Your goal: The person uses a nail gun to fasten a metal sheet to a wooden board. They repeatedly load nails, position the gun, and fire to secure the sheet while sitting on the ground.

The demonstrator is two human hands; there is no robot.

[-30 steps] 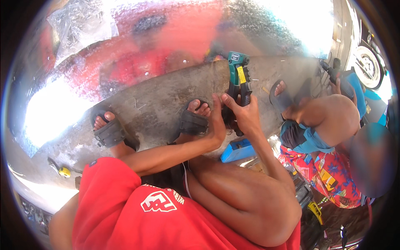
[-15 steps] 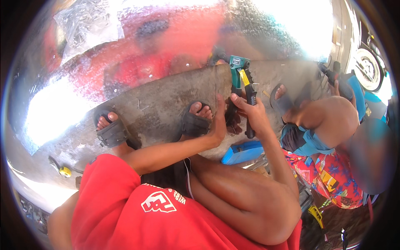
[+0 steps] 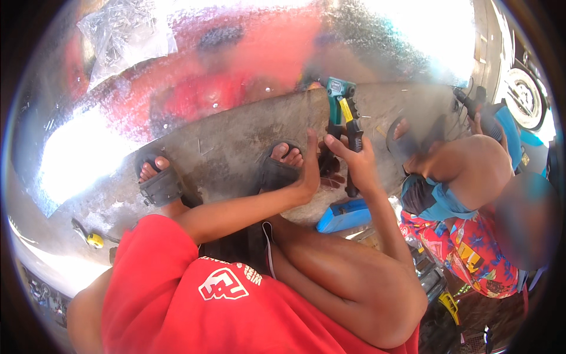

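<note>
A teal hand riveter (image 3: 338,106) with black handles is upright between my hands over the grey ledge. My right hand (image 3: 362,165) is closed around its right handle, the thumb lying across toward the middle. My left hand (image 3: 309,174) presses against the left handle with its thumb pointing up; its fingers seem to curl behind the handle, partly in shadow. A thin metal pin (image 3: 367,117) sticks out to the right of the tool's head. The riveter's head is by the edge of a shiny metal sheet (image 3: 236,97).
A clear plastic bag of small metal pieces (image 3: 127,41) lies on the sheet. A blue case (image 3: 345,216) sits below my right hand, and a yellow tape measure (image 3: 94,240) lies at left. At right another person (image 3: 466,171) crouches near a dark power tool (image 3: 469,103).
The view has shifted slightly. Both my hands stay on the riveter in nearly the same pose, and the handles look about as far apart as before.
</note>
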